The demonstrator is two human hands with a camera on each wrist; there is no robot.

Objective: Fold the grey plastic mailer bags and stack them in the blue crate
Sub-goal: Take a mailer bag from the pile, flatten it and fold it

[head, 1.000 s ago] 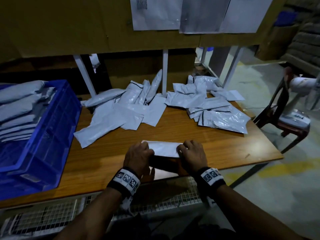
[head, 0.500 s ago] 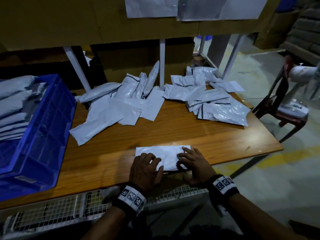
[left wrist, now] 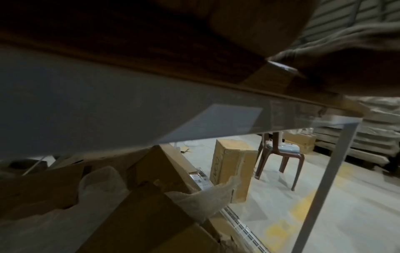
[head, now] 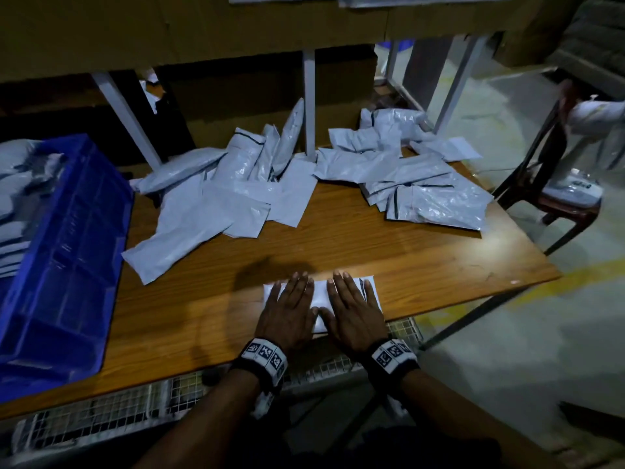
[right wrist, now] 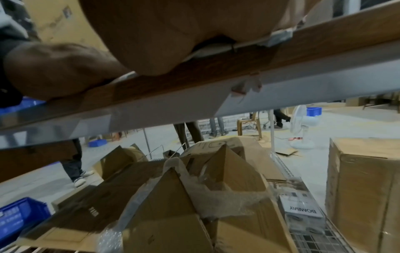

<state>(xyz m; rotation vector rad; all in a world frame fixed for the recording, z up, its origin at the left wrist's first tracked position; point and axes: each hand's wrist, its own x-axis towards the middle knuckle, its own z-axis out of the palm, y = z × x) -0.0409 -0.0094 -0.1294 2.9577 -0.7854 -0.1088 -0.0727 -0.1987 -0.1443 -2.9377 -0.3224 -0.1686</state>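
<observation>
A folded grey mailer bag lies at the near edge of the wooden table. Both my hands lie flat on it with straight fingers: my left hand on its left half, my right hand on its right half, thumbs nearly touching. Loose grey mailer bags are heaped at the back middle, with another heap at the back right. The blue crate stands at the left with folded bags stacked inside. Both wrist views look under the table edge, where my right palm presses a sliver of the bag.
White shelf posts rise behind the heaps. A brown chair with a white object stands on the floor at the right. Under the table are cardboard boxes and a wire rack.
My hands went from curled on the fold to flat with fingers stretched out over the bag. The bag now lies folded and flattened at the table's near edge.
</observation>
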